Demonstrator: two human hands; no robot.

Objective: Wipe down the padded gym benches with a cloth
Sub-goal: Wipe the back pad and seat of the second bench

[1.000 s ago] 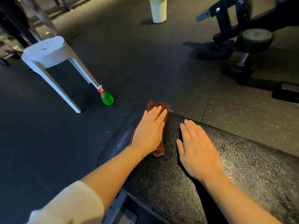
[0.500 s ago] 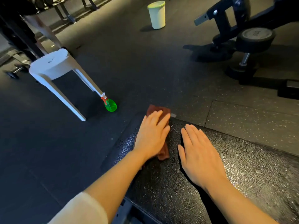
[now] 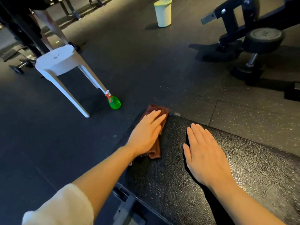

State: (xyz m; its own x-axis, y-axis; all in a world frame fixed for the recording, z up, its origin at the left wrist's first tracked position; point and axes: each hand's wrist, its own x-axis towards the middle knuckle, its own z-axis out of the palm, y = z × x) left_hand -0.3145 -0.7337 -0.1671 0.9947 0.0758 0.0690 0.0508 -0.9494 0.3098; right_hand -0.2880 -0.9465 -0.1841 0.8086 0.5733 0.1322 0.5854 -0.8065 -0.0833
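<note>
A black padded bench (image 3: pixel 253 168) with a pebbled, glistening surface fills the lower right. A brown cloth (image 3: pixel 156 148) lies at the bench's far left end, partly hidden under my left hand (image 3: pixel 146 133), which presses flat on it with straight fingers. The cloth's top corner pokes out past my fingertips at the pad's edge. To the right, apart from the cloth, my right hand (image 3: pixel 204 153) rests flat on the bare pad, fingers straight and together.
A green spray bottle (image 3: pixel 114 102) stands on the dark rubber floor beside a white plastic stool (image 3: pixel 60 62). A pale bin (image 3: pixel 163 13) stands farther back. Black gym equipment with a roller pad (image 3: pixel 263 39) occupies the upper right. A person's legs (image 3: pixel 48 25) show behind the stool.
My left hand and the cloth have shifted only slightly on the pad's end; the view has tilted up a little. My right hand stays flat in the same spot.
</note>
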